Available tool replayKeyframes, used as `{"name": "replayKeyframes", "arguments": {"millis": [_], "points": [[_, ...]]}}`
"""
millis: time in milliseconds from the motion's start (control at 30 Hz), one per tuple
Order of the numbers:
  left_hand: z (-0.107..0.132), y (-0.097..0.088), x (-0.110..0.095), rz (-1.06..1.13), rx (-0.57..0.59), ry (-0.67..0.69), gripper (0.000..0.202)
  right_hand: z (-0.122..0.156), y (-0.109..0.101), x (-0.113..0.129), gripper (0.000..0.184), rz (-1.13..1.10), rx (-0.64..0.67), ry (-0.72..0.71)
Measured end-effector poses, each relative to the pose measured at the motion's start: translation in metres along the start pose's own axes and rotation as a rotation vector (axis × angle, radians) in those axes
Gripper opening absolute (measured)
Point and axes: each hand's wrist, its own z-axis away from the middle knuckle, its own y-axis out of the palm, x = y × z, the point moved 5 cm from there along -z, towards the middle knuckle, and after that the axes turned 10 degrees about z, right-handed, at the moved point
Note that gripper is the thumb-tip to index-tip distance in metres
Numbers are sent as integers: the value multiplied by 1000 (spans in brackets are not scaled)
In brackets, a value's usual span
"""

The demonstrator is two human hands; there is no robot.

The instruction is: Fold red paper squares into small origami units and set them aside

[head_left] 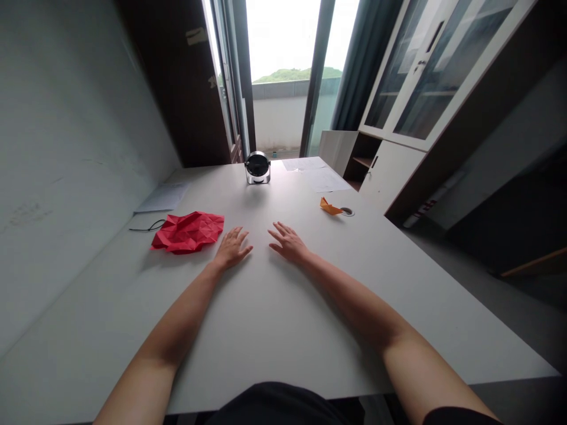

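Observation:
My left hand rests palm down on the white table, its fingers apart and nothing in it. Just left of it lies a creased sheet of red paper, spread out unevenly. My right hand is also palm down on the table with fingers spread, holding nothing. Farther to the right sits a folded orange paper shape, with a roll of tape lying flat right beside it.
A black round device on a metal stand stands near the far edge. White papers lie at the back right, more sheets by the left wall. A black cord touches the red paper. A cabinet stands beyond the right edge.

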Motion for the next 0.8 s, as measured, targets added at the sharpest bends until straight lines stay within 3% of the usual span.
{"name": "replayKeyframes", "arguments": {"millis": [167,800], "points": [[0,6,3,-12,53,-19,69,1,4,1,66,38,62,-11],[0,8,3,-4,123,-38,73,1,7,1,67,7,97,-14]]}}
